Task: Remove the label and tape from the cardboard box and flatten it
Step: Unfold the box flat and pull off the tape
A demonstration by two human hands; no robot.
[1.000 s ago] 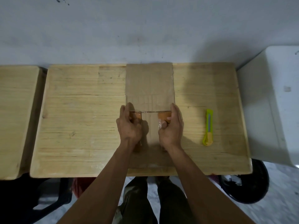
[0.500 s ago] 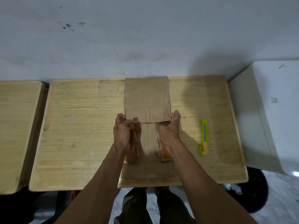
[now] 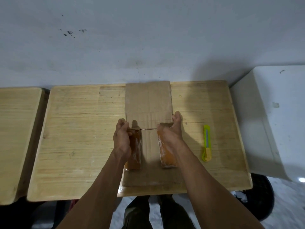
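The cardboard box (image 3: 148,103) lies flattened on the middle of the table (image 3: 79,139), reaching from far edge to near edge. A utility knife (image 3: 206,142) lies on the table right of it, apart. A second table (image 3: 18,138) stands left.

My forearms cover the near corners of the box (image 3: 148,103) and parts of both tape strips (image 3: 166,156). My left hand (image 3: 122,139) hides its own fingertips. The left table (image 3: 18,129) runs off frame.

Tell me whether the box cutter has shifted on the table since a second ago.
No. The box cutter lies at the same spot on the table, right of the cardboard; only the camera tilted.
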